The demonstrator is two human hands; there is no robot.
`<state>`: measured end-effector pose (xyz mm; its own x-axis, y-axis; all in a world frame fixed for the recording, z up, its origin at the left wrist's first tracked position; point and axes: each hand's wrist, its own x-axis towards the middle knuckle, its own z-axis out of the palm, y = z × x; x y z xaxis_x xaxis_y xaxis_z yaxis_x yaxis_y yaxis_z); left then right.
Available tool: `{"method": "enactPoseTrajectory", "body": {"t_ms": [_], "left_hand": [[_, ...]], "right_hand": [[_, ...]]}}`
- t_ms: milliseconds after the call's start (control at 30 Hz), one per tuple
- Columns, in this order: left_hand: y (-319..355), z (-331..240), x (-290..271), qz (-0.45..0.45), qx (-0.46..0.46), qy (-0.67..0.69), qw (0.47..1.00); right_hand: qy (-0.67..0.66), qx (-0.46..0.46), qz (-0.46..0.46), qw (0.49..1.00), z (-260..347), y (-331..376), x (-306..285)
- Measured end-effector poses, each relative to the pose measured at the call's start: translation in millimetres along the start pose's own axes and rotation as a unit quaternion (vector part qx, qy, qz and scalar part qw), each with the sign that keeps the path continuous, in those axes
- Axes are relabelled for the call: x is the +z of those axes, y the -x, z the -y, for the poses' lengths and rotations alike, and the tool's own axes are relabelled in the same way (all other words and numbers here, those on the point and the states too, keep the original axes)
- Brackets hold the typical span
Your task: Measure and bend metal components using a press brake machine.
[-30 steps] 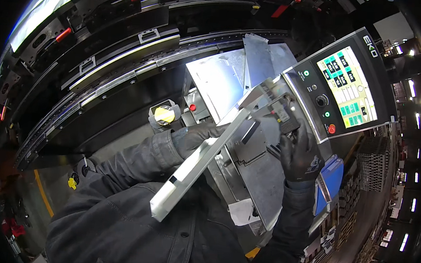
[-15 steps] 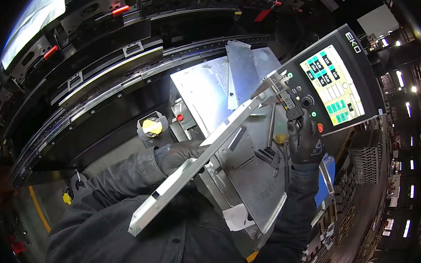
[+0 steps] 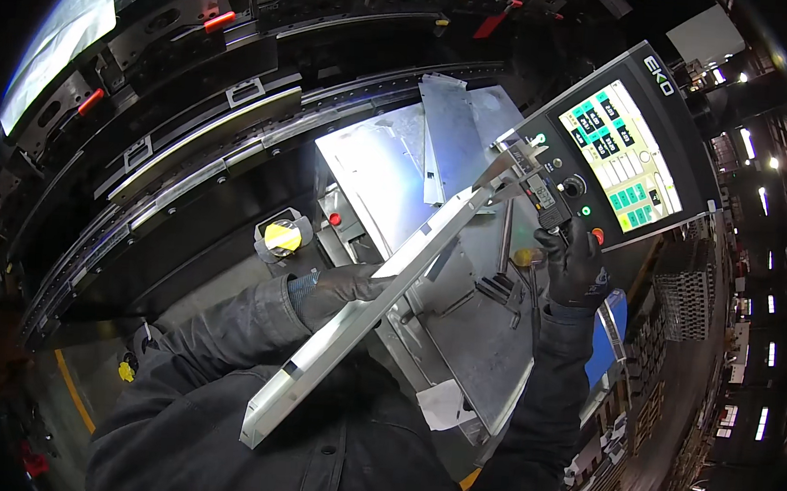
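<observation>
A long bent sheet-metal profile (image 3: 350,323) slants from in front of my chest toward the control panel. My left hand (image 3: 343,294), in a dark glove, is closed around its edge near the middle. My right hand (image 3: 576,266), also gloved, grips a digital caliper (image 3: 545,201) with a small display. The caliper's jaws are at the far end of the profile; whether both touch the metal, I cannot tell. Behind the caliper stands the control panel (image 3: 617,156) with its lit screen and buttons.
Beneath the profile, a metal work surface (image 3: 485,370) carries several dark tools (image 3: 500,289) and a white paper (image 3: 444,406). Flat sheet pieces (image 3: 451,140) lie farther back. A large machine with a long rail (image 3: 189,167) fills the left. A yellow-topped pedal-like unit (image 3: 283,236) sits low.
The caliper has turned and shifted slightly at the profile's far end, and its jaws sit lower against it. My right hand has moved slightly with it; my left hand keeps its grip.
</observation>
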<state>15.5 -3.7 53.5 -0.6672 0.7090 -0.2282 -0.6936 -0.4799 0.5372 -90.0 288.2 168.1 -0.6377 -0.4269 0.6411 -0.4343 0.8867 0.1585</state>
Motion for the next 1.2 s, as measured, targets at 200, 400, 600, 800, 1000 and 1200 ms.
{"method": "enactPoseTrajectory", "body": {"t_ms": [200, 400, 600, 800, 1000, 1200], "left_hand": [[-6, 8, -13, 0.022, -0.006, 0.027, 0.999], [13, -18, 20, 0.042, 0.044, 0.019, 0.998], [9, -15, 16, -0.157, 0.144, 0.073, 0.974], [5, 2, 26, -0.290, 0.406, 0.158, 0.852], [-1, 24, 22, -0.269, 0.389, 0.197, 0.859], [15, 29, 17, -0.366, 0.334, 0.107, 0.862]], "right_hand": [[-0.030, 0.015, 0.025, 0.999, -1, 2, -1], [-0.055, -0.009, 0.020, 0.998, 1, -5, 2], [-0.138, 0.140, -0.015, 0.980, -14, 1, 14], [-0.212, 0.130, 0.086, 0.965, -38, 21, 38], [-0.245, 0.213, 0.181, 0.928, -57, 56, 66], [-0.313, 0.223, 0.211, 0.899, -69, 88, 97]]}}
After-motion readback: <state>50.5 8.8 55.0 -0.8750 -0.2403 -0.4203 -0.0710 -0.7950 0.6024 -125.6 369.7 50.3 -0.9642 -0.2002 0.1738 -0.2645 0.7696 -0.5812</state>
